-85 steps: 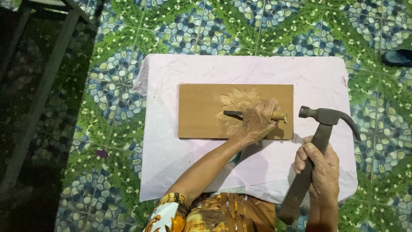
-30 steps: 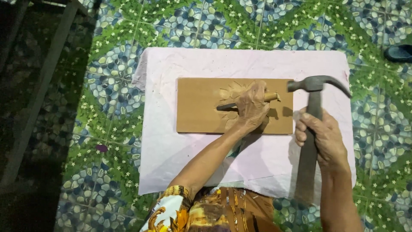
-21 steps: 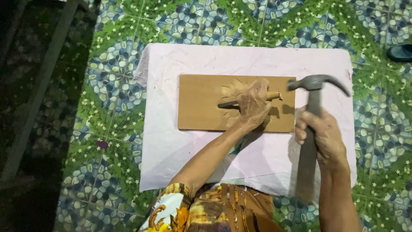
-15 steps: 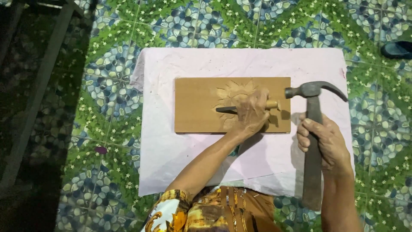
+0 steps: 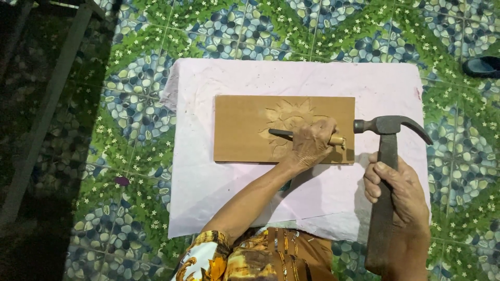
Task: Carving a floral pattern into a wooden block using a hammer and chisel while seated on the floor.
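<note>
A rectangular wooden board (image 5: pixel 239 127) with a carved sun-like flower lies on a pale pink sheet (image 5: pixel 208 192) that covers a low surface. My left hand (image 5: pixel 311 145) grips a chisel (image 5: pixel 278 133) with a wooden handle, laid flat on the board with its tip pointing left into the carving. My right hand (image 5: pixel 397 190) holds a claw hammer (image 5: pixel 388 127) by its handle, the steel head level with the chisel's butt end and a small gap to its right.
The floor around is tiled in green leaf and blue pebble patterns. A dark metal frame (image 5: pixel 47 114) stands at the left. A dark shoe (image 5: pixel 482 66) lies at the top right. My patterned clothing (image 5: pixel 245 257) shows at the bottom.
The hammer head has swung a short way left and right beside the chisel's end, and now sits close to it. My left hand stays on the chisel.
</note>
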